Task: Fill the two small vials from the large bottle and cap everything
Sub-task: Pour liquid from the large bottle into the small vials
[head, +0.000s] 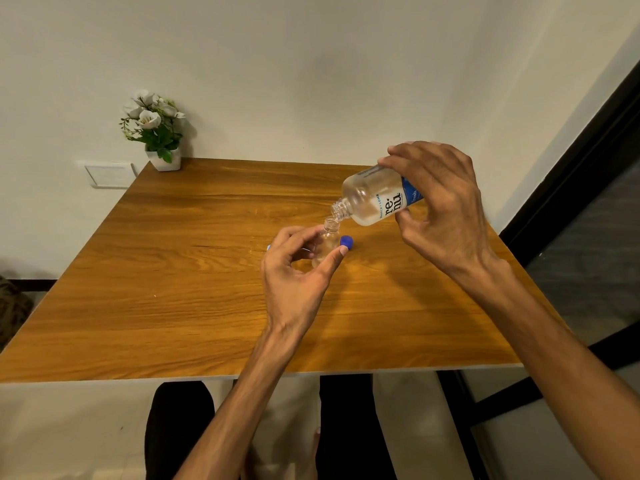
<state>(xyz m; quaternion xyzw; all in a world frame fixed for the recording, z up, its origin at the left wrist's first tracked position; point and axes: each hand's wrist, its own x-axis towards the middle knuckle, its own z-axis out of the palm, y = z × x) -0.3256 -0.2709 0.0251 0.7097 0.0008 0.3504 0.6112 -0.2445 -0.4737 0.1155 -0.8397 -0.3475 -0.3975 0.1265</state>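
over table [207,271]: left fingers [341,252] pinch vial [325,242]; right fingers [391,164] grip bottle [374,197] (tilted, uncapped).

Clear large bottle [372,197] with white-and-blue label, dark lettering. Small vial [326,244] seen as clear, colourless. Cap [346,242] noted as blue. Table [194,265] shown in orange-brown wood grain, pale edge. White flowers, green leaves in white pot [165,159]. Wall [311,64] off-white.
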